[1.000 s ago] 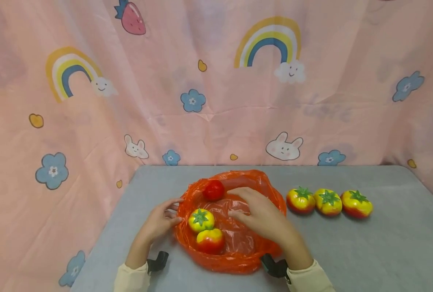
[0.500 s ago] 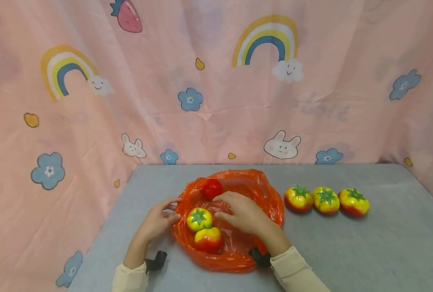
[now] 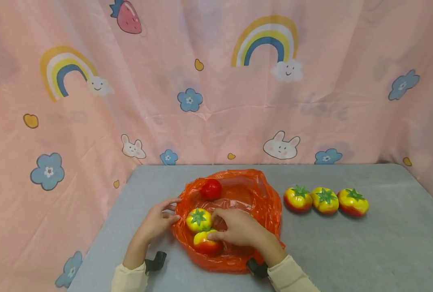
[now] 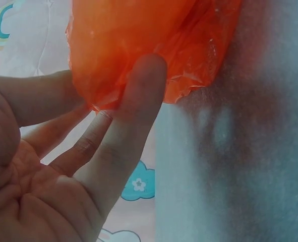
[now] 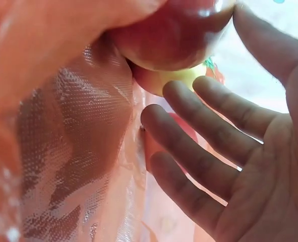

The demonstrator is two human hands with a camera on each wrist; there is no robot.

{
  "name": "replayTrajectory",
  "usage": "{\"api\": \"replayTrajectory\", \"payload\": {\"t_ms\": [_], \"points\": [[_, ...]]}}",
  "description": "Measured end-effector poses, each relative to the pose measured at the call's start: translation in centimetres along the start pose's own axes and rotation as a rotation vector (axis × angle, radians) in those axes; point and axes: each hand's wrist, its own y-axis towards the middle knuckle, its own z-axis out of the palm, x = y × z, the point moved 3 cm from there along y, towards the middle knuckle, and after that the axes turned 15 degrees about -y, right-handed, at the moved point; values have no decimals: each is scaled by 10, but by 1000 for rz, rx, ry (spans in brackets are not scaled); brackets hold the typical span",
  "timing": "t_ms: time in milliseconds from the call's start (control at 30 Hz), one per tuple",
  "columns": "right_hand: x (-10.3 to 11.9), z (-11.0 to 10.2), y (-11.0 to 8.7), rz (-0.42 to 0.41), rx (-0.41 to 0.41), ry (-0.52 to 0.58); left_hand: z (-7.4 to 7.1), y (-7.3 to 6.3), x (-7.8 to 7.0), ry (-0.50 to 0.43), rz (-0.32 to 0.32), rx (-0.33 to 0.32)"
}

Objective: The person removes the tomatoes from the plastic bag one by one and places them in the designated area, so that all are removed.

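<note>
An orange plastic bag (image 3: 234,263) lies spread wide on the table. In it are two glossy yellow-and-red toy tomatoes, a rear one (image 3: 199,220) with its green leafy top up and a front one (image 3: 205,246), plus an all-red round fruit (image 3: 211,189) at the back. My left hand (image 3: 158,221) touches the bag's left rim; in the left wrist view its fingers (image 4: 143,96) lie fairly straight against the plastic. Inside the bag, my right hand (image 3: 240,227) reaches around the front tomato, thumb at its right side. Seen from the right wrist, the fingers (image 5: 204,156) are spread below it.
Three more yellow-and-red toy tomatoes, a left one (image 3: 298,199), a middle one (image 3: 325,200) and a right one (image 3: 353,202), stand in a row right of the bag. The grey table (image 3: 377,251) ends at a pink printed curtain (image 3: 216,134).
My right hand has moved left and then toward me inside the bag, from near the red fruit to the front tomato. The left hand has stayed at the rim.
</note>
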Motion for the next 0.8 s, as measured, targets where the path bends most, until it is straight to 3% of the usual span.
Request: {"api": "replayTrajectory", "payload": {"t_ms": [533,800], "points": [[6,6,-8,-55,49,39,1,0,-1,-30,-3,11],[8,6,-11,-40,45,-24,1,0,-1,-24,4,11]]}}
